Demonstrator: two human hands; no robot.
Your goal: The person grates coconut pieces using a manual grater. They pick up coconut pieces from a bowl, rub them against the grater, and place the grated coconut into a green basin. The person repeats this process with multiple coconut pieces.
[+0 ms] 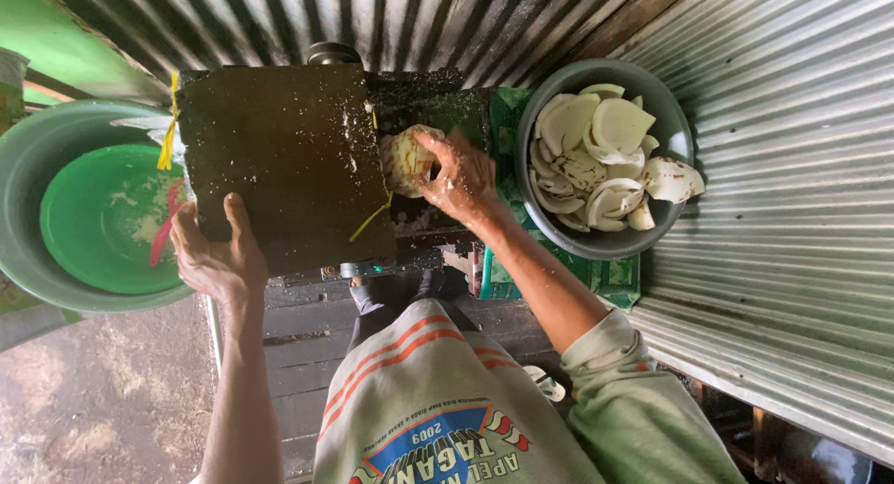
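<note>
Coconut grating looks to be the step in hand: the right hand [461,179] presses a piece of coconut [408,158] into the opening of a dark, box-shaped machine [289,158], while the left hand [216,256] steadies the machine's flat cover at its near left corner. Fingers of the right hand are spread and curled over the piece, pushing it toward the machine; those of the left are wrapped round the cover's edge, thumb on top and pressed flat.

The piece sits at the right edge of the cover, just under the fingertips, pale cream with brown streaks of skin on its curved back. White flecks are scattered over the cover near it. Whether a blade or drum turns inside the opening I cannot tell, since hand and piece hide it.

My judgement is that the next move calls for steady pressure with the fingertips kept back from the opening as the piece shrinks, then a reach to the grey bowl [670,102] at the right, which holds many more white pieces. A green basin [56,261] with a green plate [102,214] inside it stands at the left, touching the machine's side.
</note>
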